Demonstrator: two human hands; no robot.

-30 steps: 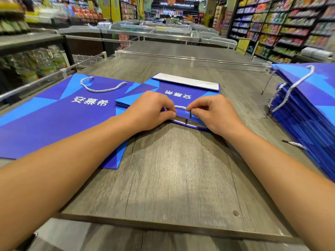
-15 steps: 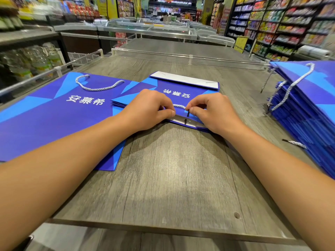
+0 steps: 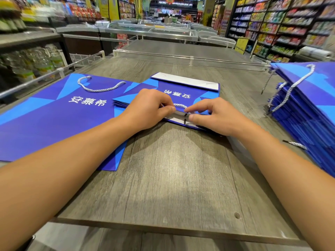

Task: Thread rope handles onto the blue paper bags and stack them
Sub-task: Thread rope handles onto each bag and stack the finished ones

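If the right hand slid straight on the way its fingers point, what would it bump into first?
Most likely the left hand. The right hand points leftward along the near edge of the blue bag, and the two thumbs almost meet at the rope.

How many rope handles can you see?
3 clear: one on the finished bag at left, one being threaded between the hands, one atop the right stack at. More rope ends poke from that stack, partly hidden.

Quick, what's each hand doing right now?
Left hand: pinching the rope handle at the blue bag.
Right hand: pinching the rope's other end.
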